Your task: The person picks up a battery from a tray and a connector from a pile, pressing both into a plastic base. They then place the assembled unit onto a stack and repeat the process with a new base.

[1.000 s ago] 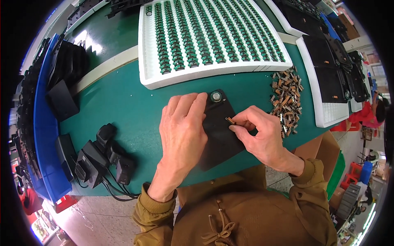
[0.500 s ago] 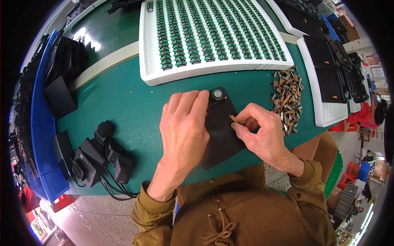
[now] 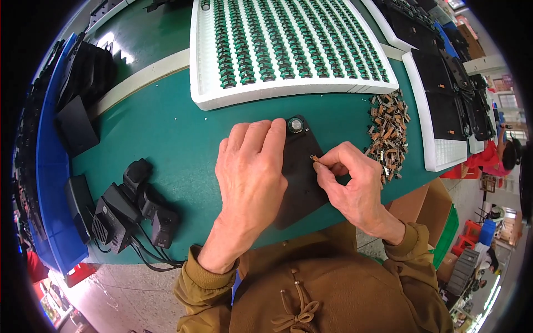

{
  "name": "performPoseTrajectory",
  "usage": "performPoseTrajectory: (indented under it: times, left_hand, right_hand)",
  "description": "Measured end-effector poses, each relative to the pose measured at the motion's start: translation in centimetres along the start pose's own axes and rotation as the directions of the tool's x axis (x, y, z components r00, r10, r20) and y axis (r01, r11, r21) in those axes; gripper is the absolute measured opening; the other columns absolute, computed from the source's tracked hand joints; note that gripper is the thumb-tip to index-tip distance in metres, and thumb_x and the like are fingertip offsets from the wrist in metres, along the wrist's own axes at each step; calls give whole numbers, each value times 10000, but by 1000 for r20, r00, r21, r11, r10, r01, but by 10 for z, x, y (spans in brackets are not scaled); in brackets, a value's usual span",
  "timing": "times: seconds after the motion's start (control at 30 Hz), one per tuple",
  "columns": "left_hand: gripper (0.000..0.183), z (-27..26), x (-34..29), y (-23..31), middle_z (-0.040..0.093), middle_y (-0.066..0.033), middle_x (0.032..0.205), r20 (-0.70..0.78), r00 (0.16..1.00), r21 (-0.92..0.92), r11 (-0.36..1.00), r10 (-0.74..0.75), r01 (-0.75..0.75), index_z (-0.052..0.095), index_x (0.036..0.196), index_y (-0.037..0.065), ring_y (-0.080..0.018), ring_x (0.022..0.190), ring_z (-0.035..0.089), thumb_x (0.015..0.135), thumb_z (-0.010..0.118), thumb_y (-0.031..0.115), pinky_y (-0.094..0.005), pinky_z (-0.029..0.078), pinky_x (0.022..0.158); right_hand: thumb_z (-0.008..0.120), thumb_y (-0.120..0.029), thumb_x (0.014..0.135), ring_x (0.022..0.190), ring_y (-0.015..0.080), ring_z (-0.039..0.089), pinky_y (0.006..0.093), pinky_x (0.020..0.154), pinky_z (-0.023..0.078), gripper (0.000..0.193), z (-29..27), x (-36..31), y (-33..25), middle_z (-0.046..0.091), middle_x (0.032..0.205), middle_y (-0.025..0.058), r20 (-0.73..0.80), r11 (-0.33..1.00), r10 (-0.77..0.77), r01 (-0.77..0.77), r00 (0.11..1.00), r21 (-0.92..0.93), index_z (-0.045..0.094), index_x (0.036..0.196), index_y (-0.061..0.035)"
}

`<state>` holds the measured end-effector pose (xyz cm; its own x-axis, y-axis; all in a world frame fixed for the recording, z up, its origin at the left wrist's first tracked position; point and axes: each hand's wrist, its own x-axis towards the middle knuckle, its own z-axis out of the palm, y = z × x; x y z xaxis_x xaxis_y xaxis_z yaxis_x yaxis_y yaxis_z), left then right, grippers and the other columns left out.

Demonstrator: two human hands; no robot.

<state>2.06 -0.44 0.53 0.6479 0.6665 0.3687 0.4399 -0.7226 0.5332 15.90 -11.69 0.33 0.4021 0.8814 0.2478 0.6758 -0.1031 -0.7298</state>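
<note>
A flat black plastic cover [image 3: 302, 175] with a round lens piece [image 3: 297, 125] at its far corner lies on the green table [image 3: 166, 127]. My left hand [image 3: 252, 172] presses flat on the cover's left half, fingers reaching toward the lens. My right hand [image 3: 352, 180] pinches a small brown metal clip [image 3: 315, 159] between thumb and forefinger, holding it at the cover's right edge. A loose pile of the same brown clips [image 3: 388, 130] lies just right of my right hand.
A white foam tray [image 3: 283, 47] filled with several rows of green parts sits behind the cover. More white trays with black covers [image 3: 444, 111] stand at the right. Black corded devices [image 3: 130, 208] lie at the left, beside a blue bin [image 3: 50, 166] of black parts.
My right hand has shifted slightly, bringing the small clip closer against the cover's edge. My left hand stays flat on the cover.
</note>
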Motion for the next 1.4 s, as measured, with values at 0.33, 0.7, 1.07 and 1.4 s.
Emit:
performPoseTrajectory:
  times: [0.33, 0.7, 1.07, 1.4]
  left_hand:
    - [462, -2, 0, 0, 658, -117, 1051, 5, 1000, 10, 1000, -9, 9, 644, 1126, 22, -321, 963, 607, 682, 679, -101, -413, 513, 819]
    - [484, 4, -1, -3, 646, -94, 1031, -24, 999, 24, 999, 43, -42, 635, 1113, 17, -291, 949, 592, 640, 671, -82, -394, 481, 779]
    - [508, 5, -1, -4, 642, -80, 1033, -46, 995, 33, 996, 84, -82, 633, 1117, 8, -269, 952, 581, 614, 645, -61, -381, 450, 760]
    - [472, -2, 1, -4, 669, -138, 1048, -39, 999, -29, 999, 26, -27, 653, 1138, 12, -328, 970, 619, 690, 656, -139, -405, 515, 821]
  right_hand:
    - [743, 74, 758, 551, 148, 614, 259, 487, 462, 154, 1, 0, -6, 623, 748, 74, -9, 999, 34, -34, 999, 11, 619, 815, 2]
    - [737, 41, 766, 550, 154, 629, 270, 490, 474, 114, -3, 2, -5, 646, 733, 79, 22, 993, 98, -99, 995, 62, 633, 796, 5]
    - [721, -19, 782, 549, 167, 646, 283, 479, 465, 106, -20, 19, -14, 658, 682, 75, 246, 970, 241, -241, 939, -27, 616, 770, -9]
    - [722, -45, 823, 559, 110, 610, 266, 504, 448, 218, -45, 10, -6, 684, 835, 106, 250, 931, 323, -353, 913, 88, 625, 1000, 39]
